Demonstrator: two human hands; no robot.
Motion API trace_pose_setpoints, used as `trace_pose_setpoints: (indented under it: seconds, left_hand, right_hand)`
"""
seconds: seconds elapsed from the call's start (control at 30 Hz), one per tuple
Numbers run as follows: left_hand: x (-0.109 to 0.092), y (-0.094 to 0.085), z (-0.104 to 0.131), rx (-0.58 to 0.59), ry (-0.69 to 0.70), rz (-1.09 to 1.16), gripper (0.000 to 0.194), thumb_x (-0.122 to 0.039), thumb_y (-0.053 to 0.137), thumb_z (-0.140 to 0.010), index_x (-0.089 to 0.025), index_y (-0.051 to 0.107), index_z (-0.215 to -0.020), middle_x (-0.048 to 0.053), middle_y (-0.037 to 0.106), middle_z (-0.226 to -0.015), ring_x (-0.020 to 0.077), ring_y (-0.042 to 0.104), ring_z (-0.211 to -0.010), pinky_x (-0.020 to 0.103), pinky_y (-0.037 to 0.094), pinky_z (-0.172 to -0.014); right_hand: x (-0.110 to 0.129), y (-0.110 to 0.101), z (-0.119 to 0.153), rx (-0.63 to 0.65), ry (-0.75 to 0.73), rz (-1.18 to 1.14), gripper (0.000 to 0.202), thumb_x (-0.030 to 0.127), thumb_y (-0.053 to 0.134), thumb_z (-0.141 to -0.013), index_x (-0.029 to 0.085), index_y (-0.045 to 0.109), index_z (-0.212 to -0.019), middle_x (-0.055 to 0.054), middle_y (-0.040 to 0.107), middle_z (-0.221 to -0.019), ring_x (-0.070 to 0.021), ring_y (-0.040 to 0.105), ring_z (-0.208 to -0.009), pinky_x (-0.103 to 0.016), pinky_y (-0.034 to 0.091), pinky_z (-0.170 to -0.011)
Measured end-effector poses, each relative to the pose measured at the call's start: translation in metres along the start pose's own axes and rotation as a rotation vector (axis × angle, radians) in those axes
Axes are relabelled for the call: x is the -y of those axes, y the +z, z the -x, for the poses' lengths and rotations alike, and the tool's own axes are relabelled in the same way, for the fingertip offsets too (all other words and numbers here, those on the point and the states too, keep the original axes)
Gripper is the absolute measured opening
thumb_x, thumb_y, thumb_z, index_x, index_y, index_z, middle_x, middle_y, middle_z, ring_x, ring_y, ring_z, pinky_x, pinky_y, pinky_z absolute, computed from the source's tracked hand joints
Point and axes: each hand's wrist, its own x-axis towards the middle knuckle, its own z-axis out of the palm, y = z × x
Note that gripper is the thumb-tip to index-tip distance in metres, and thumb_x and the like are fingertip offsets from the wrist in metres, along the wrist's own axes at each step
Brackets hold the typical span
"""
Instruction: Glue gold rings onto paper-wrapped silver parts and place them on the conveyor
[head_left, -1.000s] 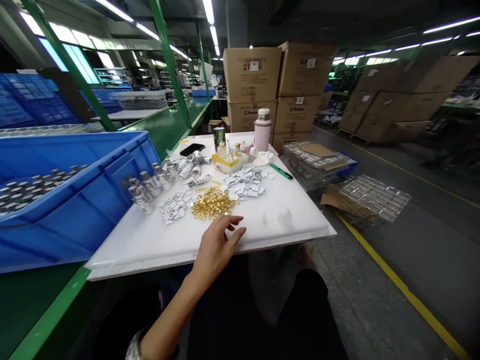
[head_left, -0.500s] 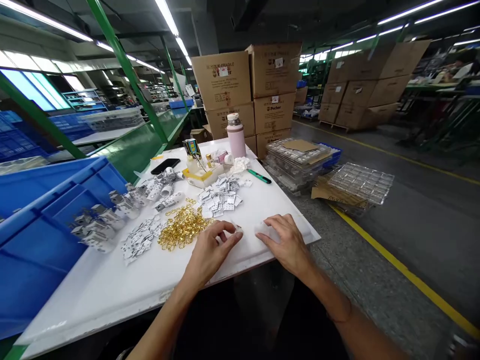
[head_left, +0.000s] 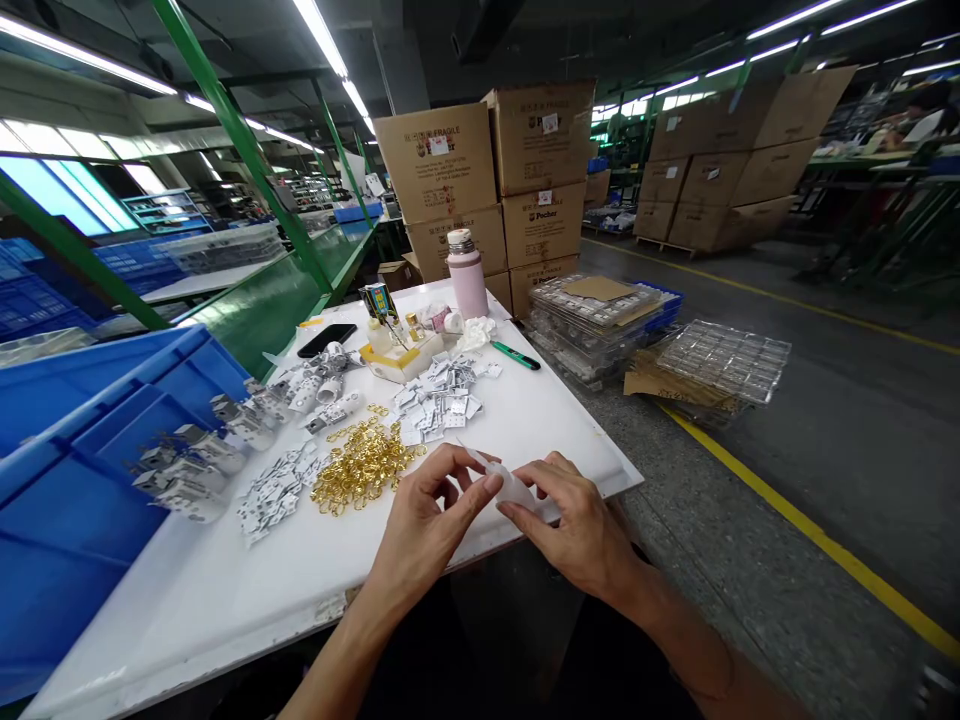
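My right hand (head_left: 574, 515) is closed around a small translucent white squeeze bottle (head_left: 513, 490), held tilted just over the table's front edge. My left hand (head_left: 439, 515) pinches a thin pointed nozzle (head_left: 474, 455) at the bottle's left end; the fingers partly hide where the two meet. Beyond the left hand lies a heap of gold rings or clasps (head_left: 364, 465). Flat white pieces (head_left: 439, 398) are piled behind it, and smaller white pieces (head_left: 276, 490) spread to its left.
White cylindrical parts (head_left: 199, 465) stand beside a blue bin (head_left: 105, 430). Farther back are a phone (head_left: 327, 340), a yellow-edged tray (head_left: 401, 360), a pink bottle (head_left: 467, 280) and a green cutter (head_left: 516, 355). Cartons (head_left: 439, 165) and clear plastic trays (head_left: 592, 310) are stacked past the table.
My hands have come together. The nozzle in my left hand and the bottle in my right were apart and now meet. The view has shifted slightly.
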Motion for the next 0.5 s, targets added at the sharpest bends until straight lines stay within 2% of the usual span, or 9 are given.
trace_pose_setpoints:
  seconds: [0.13,0.27,0.4,0.5]
  left_hand:
    - [-0.007,-0.008,0.005,0.004,0.039,-0.04,0.015,-0.035,0.067,-0.083,-0.021,0.067,-0.083,0.0,0.061,-0.081,0.0126,0.049,-0.069,0.027,0.035,-0.06]
    - [-0.011,-0.025,0.01,0.115,0.042,0.003,0.013,-0.035,0.068,-0.082,-0.022,0.07,-0.081,0.0,0.062,-0.077,0.015,0.054,-0.073,0.027,0.037,-0.063]
    - [-0.005,-0.037,0.02,0.197,0.027,0.145,0.018,-0.037,0.059,-0.088,-0.026,0.072,-0.094,0.002,0.065,-0.09,0.0176,0.059,-0.083,0.029,0.043,-0.072]
    - [0.004,-0.038,0.027,0.136,-0.007,0.372,0.022,-0.041,0.065,-0.083,-0.027,0.074,-0.098,0.001,0.061,-0.092,0.0158,0.057,-0.085,0.026,0.043,-0.076]
  right_hand:
    - [0.003,0.001,0.003,0.057,-0.014,-0.09,0.006,0.021,0.058,-0.091,0.018,0.061,-0.096,-0.002,0.061,-0.084,-0.0181,0.053,-0.082,-0.032,0.04,-0.078]
    - [0.017,-0.005,0.007,0.157,0.055,-0.242,0.009,0.022,0.055,-0.092,0.018,0.06,-0.097,-0.002,0.059,-0.086,-0.0164,0.054,-0.081,-0.029,0.042,-0.073]
    - [0.035,-0.003,0.007,0.339,0.314,-0.731,0.023,0.04,0.053,-0.093,0.018,0.06,-0.094,0.001,0.054,-0.071,-0.0116,0.053,-0.061,-0.024,0.047,-0.057]
    - [0.045,0.012,0.006,0.354,0.424,-0.975,0.031,0.046,0.055,-0.091,0.016,0.058,-0.091,0.003,0.053,-0.061,-0.0099,0.051,-0.051,-0.023,0.047,-0.049]
